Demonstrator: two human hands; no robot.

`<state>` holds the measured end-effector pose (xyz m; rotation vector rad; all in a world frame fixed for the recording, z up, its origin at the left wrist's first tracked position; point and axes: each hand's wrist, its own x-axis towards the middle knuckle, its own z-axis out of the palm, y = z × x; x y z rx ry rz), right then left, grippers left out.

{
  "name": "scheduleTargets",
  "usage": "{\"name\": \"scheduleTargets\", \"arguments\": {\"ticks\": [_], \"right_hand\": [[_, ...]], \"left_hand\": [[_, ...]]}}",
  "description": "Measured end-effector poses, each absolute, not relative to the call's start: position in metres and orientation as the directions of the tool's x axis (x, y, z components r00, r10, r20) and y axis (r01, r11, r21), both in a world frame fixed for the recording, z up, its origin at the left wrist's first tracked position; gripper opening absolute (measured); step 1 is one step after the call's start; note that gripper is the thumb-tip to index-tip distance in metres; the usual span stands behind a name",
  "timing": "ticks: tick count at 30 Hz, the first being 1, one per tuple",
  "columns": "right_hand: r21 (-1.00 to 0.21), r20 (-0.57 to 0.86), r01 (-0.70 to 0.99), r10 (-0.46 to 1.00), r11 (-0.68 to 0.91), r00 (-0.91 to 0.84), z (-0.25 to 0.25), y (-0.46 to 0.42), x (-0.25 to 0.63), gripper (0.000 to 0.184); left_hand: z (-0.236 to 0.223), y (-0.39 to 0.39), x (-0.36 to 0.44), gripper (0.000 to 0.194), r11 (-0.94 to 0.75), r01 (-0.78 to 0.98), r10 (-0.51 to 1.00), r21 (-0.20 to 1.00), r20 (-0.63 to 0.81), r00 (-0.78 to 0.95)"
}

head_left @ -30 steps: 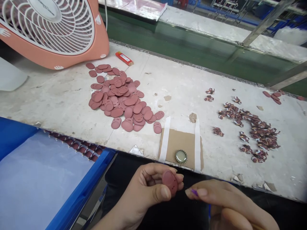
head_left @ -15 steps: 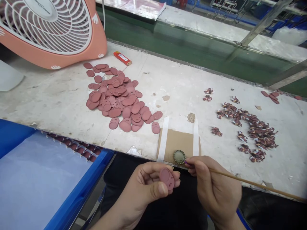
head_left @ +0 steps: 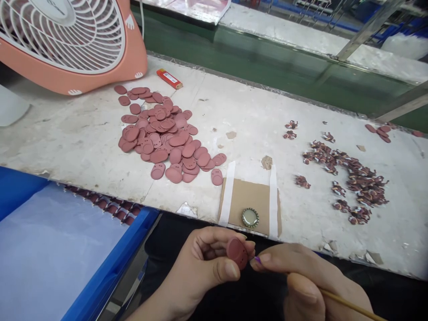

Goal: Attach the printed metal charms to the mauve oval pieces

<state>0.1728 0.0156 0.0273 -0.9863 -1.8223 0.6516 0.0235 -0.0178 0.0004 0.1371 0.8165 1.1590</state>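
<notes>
Between thumb and fingers, my left hand [head_left: 209, 265] grips a reddish-brown oval piece [head_left: 237, 253] with small holes and a raised round rim. My right hand [head_left: 310, 276] is closed on a thin wooden-handled brush [head_left: 347, 304], whose purple tip end is close to the oval piece's right edge; whether they touch I cannot tell. A bottle cap [head_left: 250, 217], hollow side up, lies on the cardboard [head_left: 249, 196] taped to the table's front edge. To the left spreads a heap of similar oval pieces [head_left: 163, 133].
Small brown figures [head_left: 363, 180] lie scattered at the right, with a few oval pieces [head_left: 381, 132] behind them. A pink fan [head_left: 137, 53] stands at the back left, near a red box [head_left: 169, 79]. A blue-edged tray [head_left: 100, 267] sits below the table at left.
My right hand has drawn the brush from the bottle cap down to beside the oval piece. My left hand has shifted slightly right and tilted the piece.
</notes>
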Motion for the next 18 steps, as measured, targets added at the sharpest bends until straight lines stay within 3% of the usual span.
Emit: {"name": "scheduleTargets", "arguments": {"ticks": [6, 18], "right_hand": [[-0.7, 0.527, 0.342, 0.777, 0.627, -0.345, 0.025, 0.021, 0.178, 0.024], [-0.629, 0.486, 0.53, 0.82, 0.569, -0.303, 0.018, 0.011, 0.183, 0.037]], "left_hand": [[-0.003, -0.018, 0.024, 0.028, 0.421, -0.752, 0.862, 0.507, -0.483, 0.157], [-0.002, -0.019, 0.024, 0.033, 0.439, -0.739, 0.832, 0.512, -0.541, 0.12]]}}
